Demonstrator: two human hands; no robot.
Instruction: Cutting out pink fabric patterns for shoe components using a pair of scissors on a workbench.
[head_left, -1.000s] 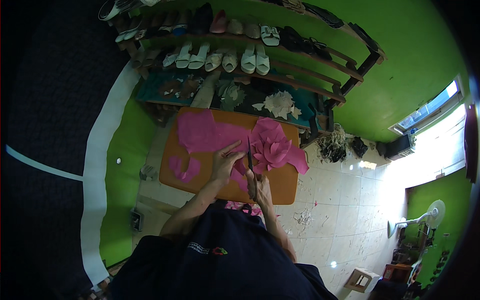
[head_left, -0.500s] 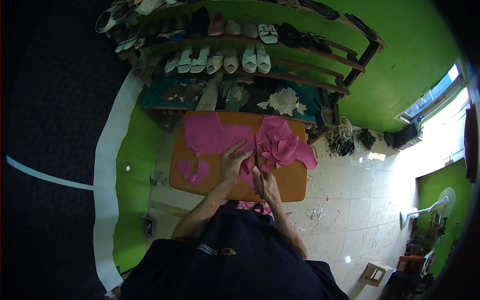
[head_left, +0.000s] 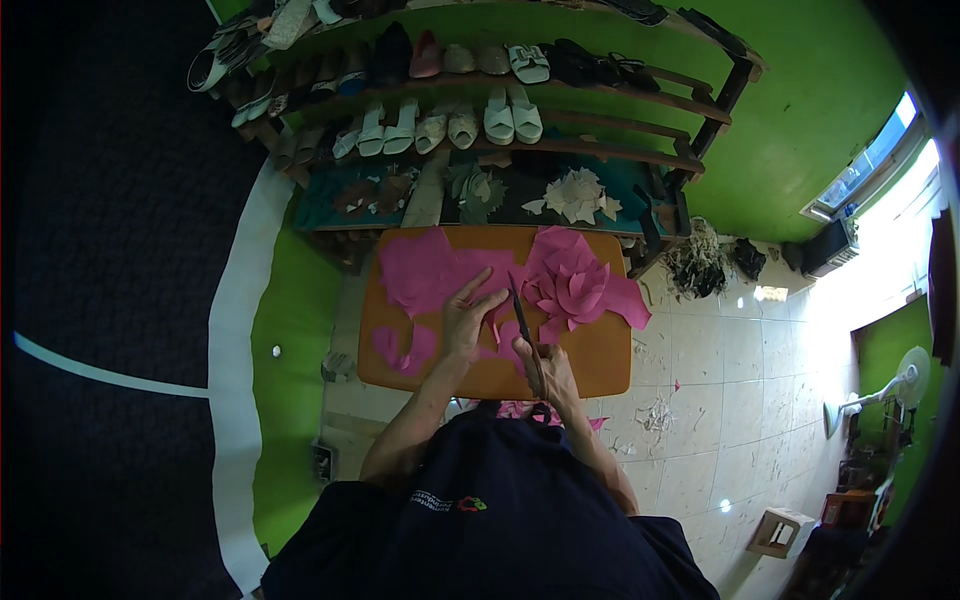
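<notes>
In my right hand point(head_left: 552, 374) is a pair of dark scissors point(head_left: 521, 318), its blades pointing away from me over the table. My left hand point(head_left: 464, 322) pinches a small pink piece of material point(head_left: 492, 322) just left of the blades; its fingers partly cover it. Both hands are above an orange table point(head_left: 590, 375). Behind my left hand lies a large flat pink sheet point(head_left: 415, 272). Several cut pink petal shapes are heaped in a pile point(head_left: 568, 288) beyond the scissors to the right. A curled pink offcut point(head_left: 402, 350) rests on the table's left side.
Beyond the table stands a wooden rack point(head_left: 600, 147) with several shoes and sandals. Its bottom shelf carries green cut pieces point(head_left: 475, 190) and cream ones point(head_left: 578, 196). Scraps point(head_left: 656, 415) litter the tiled floor at right, near a white fan point(head_left: 908, 375) and a small stool point(head_left: 781, 532).
The whole view has shifted slightly, so the table sits farther right in the picture. My left hand and the scissors have drawn a little apart. Both hands keep their holds.
</notes>
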